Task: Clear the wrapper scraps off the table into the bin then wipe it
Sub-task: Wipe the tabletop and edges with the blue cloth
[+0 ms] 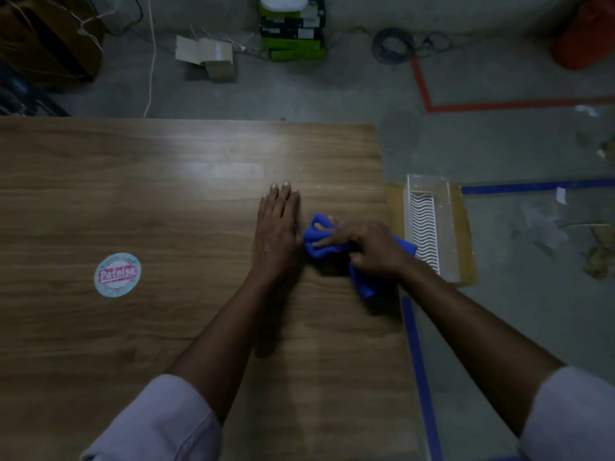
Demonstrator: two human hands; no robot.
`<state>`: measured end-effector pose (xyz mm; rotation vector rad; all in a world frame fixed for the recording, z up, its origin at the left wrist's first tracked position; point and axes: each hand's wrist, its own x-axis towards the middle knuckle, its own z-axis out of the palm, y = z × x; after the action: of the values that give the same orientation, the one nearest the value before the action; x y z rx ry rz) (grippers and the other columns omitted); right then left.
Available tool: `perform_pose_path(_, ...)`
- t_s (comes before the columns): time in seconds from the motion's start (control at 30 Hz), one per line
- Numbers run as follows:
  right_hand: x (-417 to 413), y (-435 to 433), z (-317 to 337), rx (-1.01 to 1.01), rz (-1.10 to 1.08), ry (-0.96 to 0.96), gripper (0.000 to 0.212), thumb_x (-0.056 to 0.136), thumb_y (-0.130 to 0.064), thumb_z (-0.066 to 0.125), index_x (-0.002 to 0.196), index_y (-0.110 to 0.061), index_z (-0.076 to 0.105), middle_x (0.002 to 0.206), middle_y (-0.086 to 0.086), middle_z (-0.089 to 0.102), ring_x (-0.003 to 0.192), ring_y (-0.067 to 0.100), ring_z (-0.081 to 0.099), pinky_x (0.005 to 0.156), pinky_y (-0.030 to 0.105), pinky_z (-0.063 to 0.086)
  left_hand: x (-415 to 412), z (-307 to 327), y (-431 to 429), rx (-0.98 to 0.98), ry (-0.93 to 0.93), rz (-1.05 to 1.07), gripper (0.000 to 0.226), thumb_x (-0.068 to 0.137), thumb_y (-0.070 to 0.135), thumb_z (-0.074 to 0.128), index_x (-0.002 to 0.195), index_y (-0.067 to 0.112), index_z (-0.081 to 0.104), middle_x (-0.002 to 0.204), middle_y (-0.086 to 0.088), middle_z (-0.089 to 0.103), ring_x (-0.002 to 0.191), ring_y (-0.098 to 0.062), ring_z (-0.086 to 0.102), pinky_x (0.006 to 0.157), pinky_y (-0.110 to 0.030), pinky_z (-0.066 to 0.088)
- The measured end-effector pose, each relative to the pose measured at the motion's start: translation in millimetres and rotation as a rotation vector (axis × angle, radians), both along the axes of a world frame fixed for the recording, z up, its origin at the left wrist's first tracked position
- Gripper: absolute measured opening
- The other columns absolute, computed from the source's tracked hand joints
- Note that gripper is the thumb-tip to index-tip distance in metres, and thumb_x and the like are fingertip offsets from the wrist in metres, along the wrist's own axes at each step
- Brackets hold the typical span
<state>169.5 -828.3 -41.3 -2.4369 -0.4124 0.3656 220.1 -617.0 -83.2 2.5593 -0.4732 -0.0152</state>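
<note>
A blue cloth (319,247) lies bunched on the wooden table (166,211) near its right edge. My right hand (369,249) grips the cloth, fingers curled over it and pressing it onto the wood. My left hand (278,224) lies flat on the table just left of the cloth, fingers straight and together. A clear plastic bin (429,224) with a white ribbed insert sits on a cardboard piece on the floor, right beside the table's right edge. No wrapper scraps show on the tabletop.
A round "Patelsa" sticker (117,275) is on the table at left. Blue tape (419,371) runs along the floor by the table. Boxes (293,31), a coiled cable (394,44) and paper debris (545,227) lie on the floor beyond.
</note>
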Motion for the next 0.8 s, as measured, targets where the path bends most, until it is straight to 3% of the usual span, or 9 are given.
perform_pose_path(0.1,24,-16,9,0.077,-0.172,-0.112,0.067,0.074,0.000,0.057,0.130,-0.036,0.068,0.136,0.001,0.066,0.132,0.022,0.058,0.110,0.039,0.047,-17,2,2,0.003,0.001,0.001,0.074,0.077,0.013,0.044,0.150,0.000,0.044,0.161,-0.020,0.035,0.153,-0.036,0.026,0.128,-0.042,0.009)
perform_pose_path(0.2,47,-18,-14,0.006,-0.312,-0.154,0.058,0.086,0.001,0.064,0.135,-0.029,0.065,0.151,0.004,0.053,0.148,0.030,0.037,0.119,0.039,0.030,-26,1,4,0.022,-0.025,0.008,0.074,0.080,0.017,0.034,0.150,0.000,0.044,0.161,-0.019,0.036,0.152,-0.036,0.027,0.127,-0.046,0.014)
perform_pose_path(0.3,33,-5,-39,-0.090,-0.267,-0.243,0.071,0.076,0.010,0.059,0.137,-0.027,0.064,0.156,0.005,0.045,0.150,0.037,0.031,0.123,0.047,0.026,-33,-4,6,0.051,-0.022,0.015,0.076,0.080,0.021,0.030,0.152,0.002,0.043,0.162,-0.017,0.034,0.154,-0.034,0.026,0.128,-0.044,0.013)
perform_pose_path(0.47,-59,10,-28,0.070,-0.139,-0.157,0.072,0.063,0.009,0.057,0.128,-0.018,0.070,0.151,-0.002,0.045,0.149,0.029,0.031,0.123,0.045,0.027,-72,1,10,0.055,0.019,0.032,0.070,0.084,0.013,0.041,0.153,0.003,0.042,0.164,-0.017,0.031,0.155,-0.033,0.023,0.127,-0.045,0.016)
perform_pose_path(0.6,-104,15,-9,0.213,-0.182,-0.033,0.079,0.053,0.004,0.041,0.120,-0.023,0.075,0.141,-0.001,0.058,0.144,0.022,0.044,0.119,0.029,0.034,-111,2,24,0.011,0.053,-0.015,0.068,0.086,0.014,0.038,0.152,0.000,0.042,0.164,-0.020,0.030,0.154,-0.037,0.023,0.127,-0.044,0.012)
perform_pose_path(0.7,-77,6,7,0.224,-0.378,-0.067,0.073,0.067,0.006,0.046,0.126,-0.029,0.072,0.138,-0.003,0.062,0.137,0.014,0.050,0.109,0.010,0.034,-124,1,32,0.021,0.043,-0.044,0.072,0.082,0.010,0.043,0.154,0.002,0.039,0.165,-0.019,0.028,0.155,-0.035,0.020,0.127,-0.041,0.007)
perform_pose_path(0.8,-42,8,-4,0.117,-0.334,-0.100,0.057,0.089,0.001,0.060,0.135,-0.031,0.065,0.150,-0.003,0.053,0.150,0.022,0.033,0.121,0.031,0.028,-128,-1,33,0.061,0.013,-0.045,0.076,0.080,0.015,0.037,0.156,0.004,0.037,0.166,-0.017,0.026,0.156,-0.034,0.018,0.128,-0.043,0.009)
